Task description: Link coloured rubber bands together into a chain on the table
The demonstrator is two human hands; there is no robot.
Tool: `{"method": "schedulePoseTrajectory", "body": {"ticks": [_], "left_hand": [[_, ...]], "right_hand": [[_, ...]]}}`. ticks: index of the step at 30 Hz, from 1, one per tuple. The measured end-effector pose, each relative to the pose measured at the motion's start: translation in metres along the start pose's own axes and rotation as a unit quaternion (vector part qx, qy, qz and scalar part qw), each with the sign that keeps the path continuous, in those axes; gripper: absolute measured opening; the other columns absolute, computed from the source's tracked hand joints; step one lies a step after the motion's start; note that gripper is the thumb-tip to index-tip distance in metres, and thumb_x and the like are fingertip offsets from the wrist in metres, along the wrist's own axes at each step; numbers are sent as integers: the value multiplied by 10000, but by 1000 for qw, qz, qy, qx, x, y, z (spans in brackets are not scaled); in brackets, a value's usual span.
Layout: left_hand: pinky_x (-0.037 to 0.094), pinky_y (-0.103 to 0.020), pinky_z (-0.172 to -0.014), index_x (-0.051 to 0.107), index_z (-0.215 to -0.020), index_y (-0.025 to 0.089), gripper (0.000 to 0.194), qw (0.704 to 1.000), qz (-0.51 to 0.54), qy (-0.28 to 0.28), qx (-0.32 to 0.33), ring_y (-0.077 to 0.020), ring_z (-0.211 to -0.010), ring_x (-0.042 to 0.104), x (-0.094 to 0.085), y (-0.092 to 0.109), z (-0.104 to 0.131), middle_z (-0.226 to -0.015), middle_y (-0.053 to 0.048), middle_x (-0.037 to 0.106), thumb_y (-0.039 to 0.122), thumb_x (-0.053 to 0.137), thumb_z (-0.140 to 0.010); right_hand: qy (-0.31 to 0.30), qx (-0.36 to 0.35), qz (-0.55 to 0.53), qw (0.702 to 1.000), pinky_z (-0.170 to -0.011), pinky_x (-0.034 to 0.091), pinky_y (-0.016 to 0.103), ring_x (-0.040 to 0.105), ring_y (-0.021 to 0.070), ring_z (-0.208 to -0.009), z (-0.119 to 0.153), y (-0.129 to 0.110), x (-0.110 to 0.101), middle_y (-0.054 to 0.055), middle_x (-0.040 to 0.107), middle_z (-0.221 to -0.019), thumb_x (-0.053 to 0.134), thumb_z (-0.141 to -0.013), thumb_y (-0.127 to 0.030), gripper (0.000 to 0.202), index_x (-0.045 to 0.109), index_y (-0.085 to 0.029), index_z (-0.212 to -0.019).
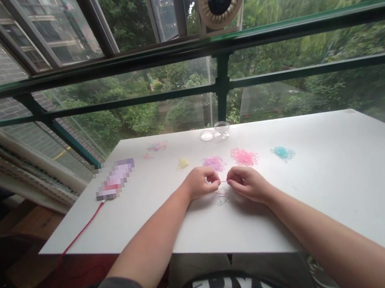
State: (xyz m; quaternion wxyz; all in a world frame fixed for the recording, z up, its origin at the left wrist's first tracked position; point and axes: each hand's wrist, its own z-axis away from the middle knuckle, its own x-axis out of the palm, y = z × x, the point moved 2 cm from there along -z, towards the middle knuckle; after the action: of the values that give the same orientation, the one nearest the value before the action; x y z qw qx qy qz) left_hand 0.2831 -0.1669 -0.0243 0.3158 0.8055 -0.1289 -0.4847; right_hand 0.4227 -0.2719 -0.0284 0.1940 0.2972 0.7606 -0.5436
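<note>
My left hand (pixel 202 182) and my right hand (pixel 248 184) meet low over the white table, fingertips pinched a short gap apart. A thin pink rubber band (pixel 223 181) is stretched between them, one end in each pinch. Just below lie a few loose pale bands (pixel 222 199), partly shaded by my hands. Beyond my fingers are small heaps of bands: a purple heap (pixel 214 163), a pink heap (pixel 244 156), a yellow heap (pixel 183 162) to the left and a teal heap (pixel 283 152) to the right.
At the table's (pixel 341 182) far edge a clear round tub (pixel 222 130) stands beside its lid (pixel 207 135). Mixed-colour bands (pixel 156 146) lie back left. A pixelated phone-like object (pixel 115 179) with a red cable (pixel 85 228) rests left. A green railing (pixel 148 60) runs behind.
</note>
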Motion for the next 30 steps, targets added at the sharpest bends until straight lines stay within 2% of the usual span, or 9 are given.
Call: {"method": "schedulePoseTrajectory", "body": {"ticks": [10,22,25,30], "left_hand": [[390,-185,-591,647,-674,129,117,1000,-3,-2,0,-86,-596,504,2,-1,0,-627,-12,622,203,557,-670],[403,-189,-597,662,-703,139,139,1000,8,-1,-17,-92,-600,534,7,-5,-1,-642,-13,637,226,560,-667],[398,-187,-594,660,-694,139,139,1000,5,-5,-9,-93,-606,528,5,-5,-1,-649,-14,639,227,555,-669],[390,-184,-601,652,-684,136,132,1000,-4,-10,-28,-94,-614,514,-2,-9,0,-644,-10,628,214,546,-669]], "right_hand": [[1,13,27,1000,-454,283,208,368,86,-470,-1,5,2,-39,427,-499,476,-708,-198,66,513,-171,-659],[16,6,96,995,-483,310,224,399,103,-497,0,11,4,-18,466,-553,457,-745,-218,98,516,-173,-680],[39,10,104,994,-486,319,225,404,105,-497,0,13,4,-18,466,-551,463,-738,-221,90,508,-176,-674],[122,41,111,986,-488,336,228,415,110,-488,-1,20,-5,-18,474,-537,464,-743,-260,118,519,-181,-675]]}}
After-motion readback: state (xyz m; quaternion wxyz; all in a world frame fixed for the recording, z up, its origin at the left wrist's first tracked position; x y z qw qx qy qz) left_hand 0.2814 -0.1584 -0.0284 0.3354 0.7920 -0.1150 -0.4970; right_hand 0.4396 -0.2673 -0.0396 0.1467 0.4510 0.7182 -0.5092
